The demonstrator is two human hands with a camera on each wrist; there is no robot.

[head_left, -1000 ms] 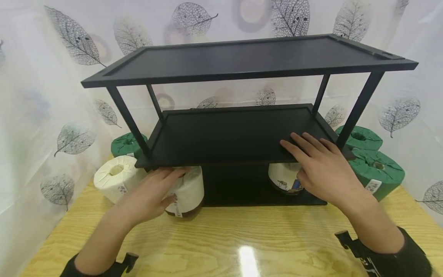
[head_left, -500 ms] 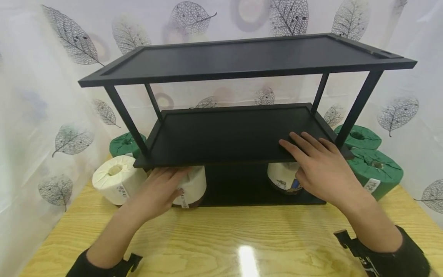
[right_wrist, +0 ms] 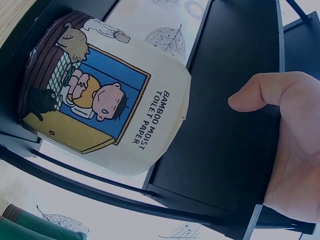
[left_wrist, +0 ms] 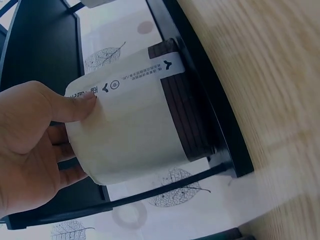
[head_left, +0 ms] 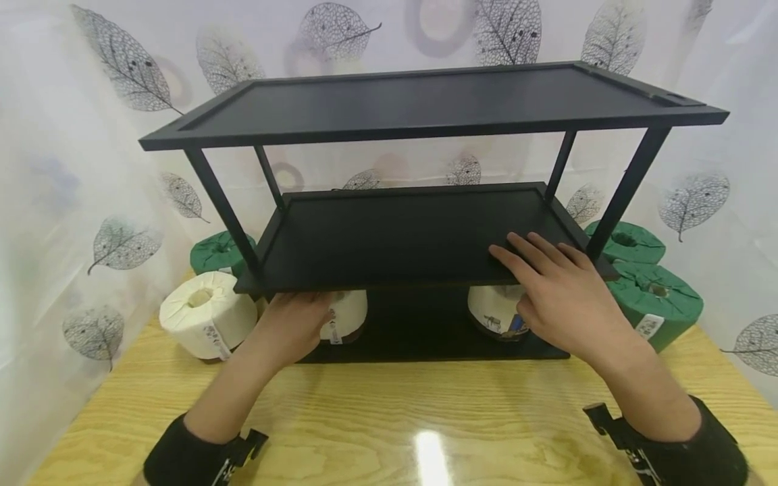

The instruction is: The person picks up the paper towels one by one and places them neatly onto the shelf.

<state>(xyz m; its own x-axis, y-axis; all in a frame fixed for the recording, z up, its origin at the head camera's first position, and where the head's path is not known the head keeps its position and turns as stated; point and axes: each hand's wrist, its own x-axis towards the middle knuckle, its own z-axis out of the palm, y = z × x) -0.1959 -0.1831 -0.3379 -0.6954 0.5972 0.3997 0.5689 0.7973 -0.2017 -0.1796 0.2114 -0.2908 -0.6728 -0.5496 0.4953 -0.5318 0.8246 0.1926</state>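
In the head view, my left hand (head_left: pixel 298 324) reaches under the middle shelf of a black rack (head_left: pixel 401 233). It grips a cream-wrapped toilet paper roll (head_left: pixel 346 314) with a brown base band. The left wrist view shows the thumb on the side of this roll (left_wrist: pixel 130 115), which stands on the rack's bottom shelf; some fingers are hidden behind it. My right hand (head_left: pixel 553 290) holds the middle shelf's front edge near the right post, fingers spread on top and thumb (right_wrist: pixel 255 95) below. Beneath it, a cartoon-printed toilet paper roll (right_wrist: pixel 100 95) stands on the bottom shelf.
Left of the rack are a cream roll (head_left: pixel 209 314) and a green roll (head_left: pixel 220 253). Green rolls (head_left: pixel 656 300) also stand at the right. The rack's top panel (head_left: pixel 419 101) overhangs both shelves. A wooden table (head_left: pixel 365 418) extends in front; a leaf-print sheet (head_left: pixel 365 40) hangs behind.
My left hand has moved rightward and deeper under the middle shelf, carrying its roll from the rack's front edge onto the bottom shelf. My right hand has stayed in place.
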